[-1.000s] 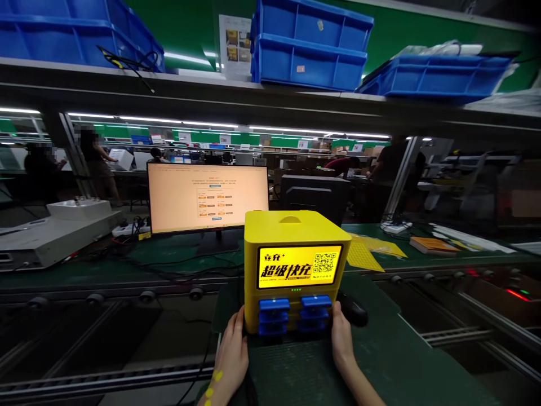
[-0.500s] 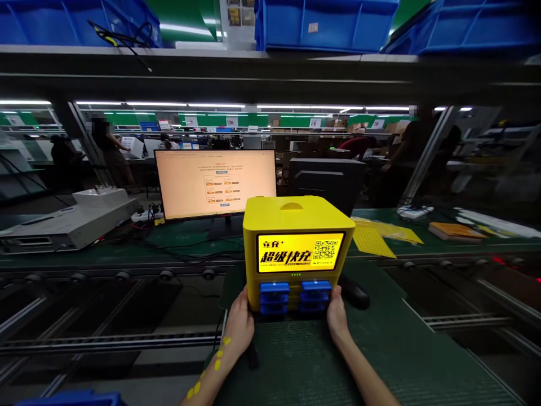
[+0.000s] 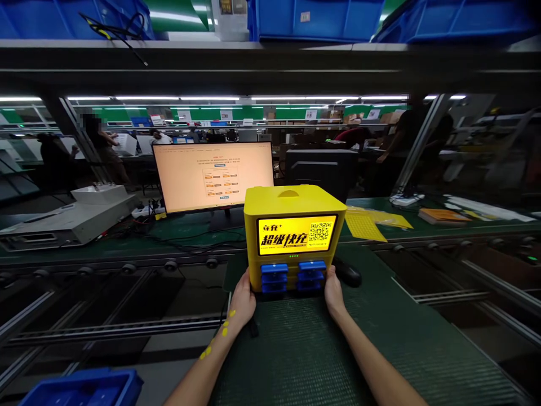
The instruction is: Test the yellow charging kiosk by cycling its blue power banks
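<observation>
A yellow charging box (image 3: 291,211) with a lit front screen and blue power banks in its slots stands on a dark green ribbed mat (image 3: 304,349). My left hand (image 3: 243,301) grips its lower left corner. My right hand (image 3: 333,293) grips its lower right corner. Both arms reach out straight in front of me. Small yellow marks show on my left forearm.
A lit monitor (image 3: 213,176) stands behind the box, a black mouse (image 3: 347,275) to its right. Conveyor rails (image 3: 105,330) run left and right. A blue bin (image 3: 80,389) sits bottom left. Yellow sheets (image 3: 366,225) lie at the back right. People work in the background.
The box sits farther from me and higher in view, my arms stretched out more. The view has tilted down, and a blue bin has appeared at bottom left.
</observation>
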Tool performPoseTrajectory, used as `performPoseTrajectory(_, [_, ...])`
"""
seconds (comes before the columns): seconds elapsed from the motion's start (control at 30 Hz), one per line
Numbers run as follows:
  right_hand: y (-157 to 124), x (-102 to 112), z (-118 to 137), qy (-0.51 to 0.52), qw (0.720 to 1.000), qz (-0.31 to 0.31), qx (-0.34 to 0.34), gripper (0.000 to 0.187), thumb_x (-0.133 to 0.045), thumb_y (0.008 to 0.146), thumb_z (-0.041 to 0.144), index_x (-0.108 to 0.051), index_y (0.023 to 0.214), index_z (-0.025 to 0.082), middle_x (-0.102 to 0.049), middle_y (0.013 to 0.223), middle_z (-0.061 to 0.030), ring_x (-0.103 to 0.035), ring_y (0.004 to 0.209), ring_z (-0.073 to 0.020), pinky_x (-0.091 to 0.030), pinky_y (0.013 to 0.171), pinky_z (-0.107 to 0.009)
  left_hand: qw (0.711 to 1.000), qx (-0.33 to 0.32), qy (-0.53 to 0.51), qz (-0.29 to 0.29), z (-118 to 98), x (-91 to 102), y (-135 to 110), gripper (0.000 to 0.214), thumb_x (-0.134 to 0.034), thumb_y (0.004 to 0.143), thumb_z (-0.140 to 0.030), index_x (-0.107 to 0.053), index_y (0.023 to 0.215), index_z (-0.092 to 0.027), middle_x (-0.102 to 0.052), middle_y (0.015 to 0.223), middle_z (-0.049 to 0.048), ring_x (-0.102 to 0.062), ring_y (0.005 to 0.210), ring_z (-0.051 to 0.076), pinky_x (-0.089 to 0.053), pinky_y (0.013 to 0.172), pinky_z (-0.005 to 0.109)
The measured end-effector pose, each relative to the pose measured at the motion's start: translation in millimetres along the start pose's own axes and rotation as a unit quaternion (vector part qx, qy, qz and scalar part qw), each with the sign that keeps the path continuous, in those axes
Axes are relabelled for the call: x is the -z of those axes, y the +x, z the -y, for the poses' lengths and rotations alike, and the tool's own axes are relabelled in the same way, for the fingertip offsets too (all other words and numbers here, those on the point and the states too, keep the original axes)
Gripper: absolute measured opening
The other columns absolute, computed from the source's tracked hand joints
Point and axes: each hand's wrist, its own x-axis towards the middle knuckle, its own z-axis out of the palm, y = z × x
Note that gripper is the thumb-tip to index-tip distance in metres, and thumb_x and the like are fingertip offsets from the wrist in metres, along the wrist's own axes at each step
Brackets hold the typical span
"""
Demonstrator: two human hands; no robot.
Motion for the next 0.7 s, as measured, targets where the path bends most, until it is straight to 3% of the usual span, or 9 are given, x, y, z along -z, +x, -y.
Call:
performPoseTrajectory(0.1, [-8,11,7,0.001,0.998,0.064,0.023,0.080,-0.033,0.080,0.077,-0.048,0.131,0.017,-0.048,0.136,-0.0061,-0.038,0.128,-0.0276,-0.027,0.109,-0.040,0.999,0.004,-0.029,-0.015,4,1.4,0,0.067,-0.036,0.069,-0.001,-0.034,0.135,-0.009,-0.036,0.142,0.0135,-0.029,0.135,0.021,-0.020,0.115,0.040])
performPoseTrajectory(0.17, [-13,18,11,-0.002,0.992,0.121,0.038,0.079,-0.050,0.076,0.073,-0.046,0.133,0.018,-0.046,0.137,-0.0069,-0.038,0.128,-0.0283,-0.029,0.108,-0.041,0.999,0.005,-0.049,-0.024,5,2.8,-5,0.068,-0.041,0.070,-0.006,-0.029,0.137,-0.008,-0.031,0.144,0.0154,-0.025,0.136,0.023,-0.019,0.115,0.041])
performPoseTrajectory(0.23, [-17,23,15,-0.031,0.983,0.173,0.057,0.087,-0.069,0.068,0.062,-0.039,0.137,0.019,-0.046,0.137,-0.0080,-0.038,0.127,-0.0290,-0.031,0.107,-0.042,0.997,0.005,-0.078,-0.021,3,4.0,-12,0.077,-0.052,0.074,-0.018,-0.017,0.142,-0.014,-0.021,0.149,0.0129,-0.021,0.138,0.024,-0.022,0.114,0.041])
performPoseTrajectory(0.3, [-20,25,18,-0.082,0.974,0.194,0.077,0.092,-0.076,0.064,0.052,-0.033,0.138,0.020,-0.046,0.137,-0.0088,-0.039,0.127,-0.0289,-0.032,0.106,-0.043,0.994,0.024,-0.103,-0.029,-2,4.5,-17,0.088,-0.062,0.074,-0.034,-0.011,0.144,-0.021,-0.015,0.151,0.0093,-0.018,0.138,0.025,-0.025,0.113,0.041])
performPoseTrajectory(0.37, [-21,25,20,-0.122,0.971,0.183,0.090,0.087,-0.074,0.067,0.050,-0.033,0.137,0.019,-0.045,0.137,-0.0101,-0.038,0.127,-0.0293,-0.031,0.106,-0.044,0.991,0.050,-0.110,-0.050,-7,3.8,-19,0.092,-0.067,0.071,-0.044,-0.014,0.144,-0.023,-0.017,0.151,0.0088,-0.019,0.138,0.026,-0.025,0.113,0.041])
performPoseTrajectory(0.47, [-22,22,19,-0.138,0.974,0.159,0.086,0.086,-0.073,0.066,0.051,-0.034,0.135,0.019,-0.043,0.138,-0.0115,-0.034,0.129,-0.0307,-0.028,0.108,-0.047,0.990,0.058,-0.105,-0.070,-12,1.3,-15,0.086,-0.066,0.071,-0.045,-0.022,0.141,-0.021,-0.023,0.149,0.0099,-0.021,0.137,0.025,-0.024,0.113,0.041])
performPoseTrajectory(0.7, [-30,6,35,-0.026,0.995,0.088,0.038,0.090,-0.071,0.068,0.054,-0.028,0.139,0.019,-0.040,0.140,-0.0093,-0.036,0.128,-0.0296,-0.026,0.109,-0.043,0.977,0.100,-0.160,-0.100,-22,0.0,-9,0.087,-0.060,0.071,-0.057,-0.026,0.138,-0.014,-0.028,0.144,0.0152,-0.025,0.136,0.027,-0.023,0.113,0.043])
